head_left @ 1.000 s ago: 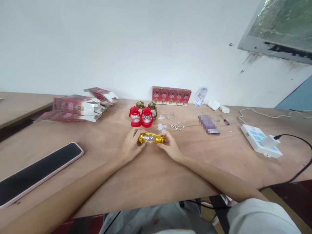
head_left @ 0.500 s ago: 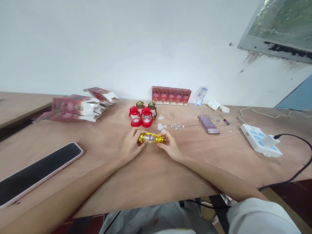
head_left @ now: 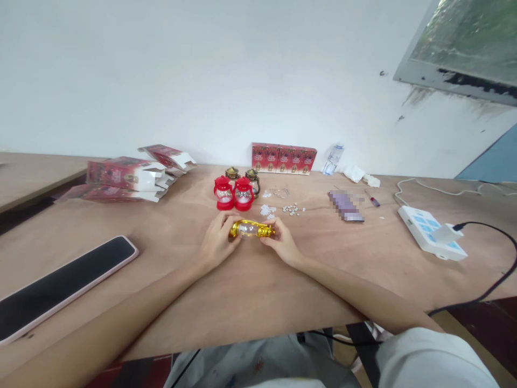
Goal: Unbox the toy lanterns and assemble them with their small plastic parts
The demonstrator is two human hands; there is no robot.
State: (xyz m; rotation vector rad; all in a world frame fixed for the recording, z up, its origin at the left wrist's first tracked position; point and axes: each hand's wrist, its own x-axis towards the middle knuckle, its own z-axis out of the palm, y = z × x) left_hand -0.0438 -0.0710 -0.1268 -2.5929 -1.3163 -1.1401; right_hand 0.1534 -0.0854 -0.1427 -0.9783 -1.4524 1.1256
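A small gold lantern (head_left: 249, 229) with a clear middle lies on its side between my two hands, just above or on the table. My left hand (head_left: 220, 237) is closed around its base end. The fingers of my right hand (head_left: 283, 242) pinch its top end. Just beyond stand two red lanterns (head_left: 243, 195), with two dark bronze lanterns (head_left: 252, 180) behind them. Right of these lie white paper-like bits (head_left: 267, 210) and several small round button cells or discs (head_left: 291, 209).
Red printed boxes (head_left: 284, 159) stand in a row against the wall. Flattened red cartons (head_left: 125, 178) lie at the left, above a phone (head_left: 68, 285). On the right are a blurred purple item (head_left: 346, 206), a small screwdriver (head_left: 373, 200) and a white power strip (head_left: 430, 231) with cables.
Almost nothing differs. The base end of the gold lantern has shifted very slightly within my left hand; both hands keep their places.
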